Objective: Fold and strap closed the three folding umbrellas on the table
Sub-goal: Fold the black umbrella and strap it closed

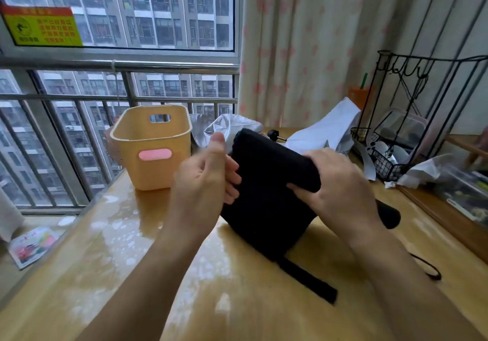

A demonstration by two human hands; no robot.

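Note:
A black folding umbrella (266,195) is held above the wooden table (132,274), its canopy bunched into loose folds. My right hand (340,187) grips the upper part of the canopy, fingers curled round the cloth. My left hand (206,179) is on the canopy's left side, thumb up and fingers against the fabric. The black closing strap (309,280) trails down onto the table. The umbrella's handle (388,216) sticks out past my right wrist, and its wrist loop (427,266) lies on the table. A silver-grey umbrella (229,127) and a white umbrella (324,129) lie unfolded behind.
A yellow plastic basket (153,145) with a pink label stands at the back left. A black wire rack (412,119) and bags crowd the right side. The window railing (118,66) runs behind the table. A booklet (34,245) lies on the sill to the left.

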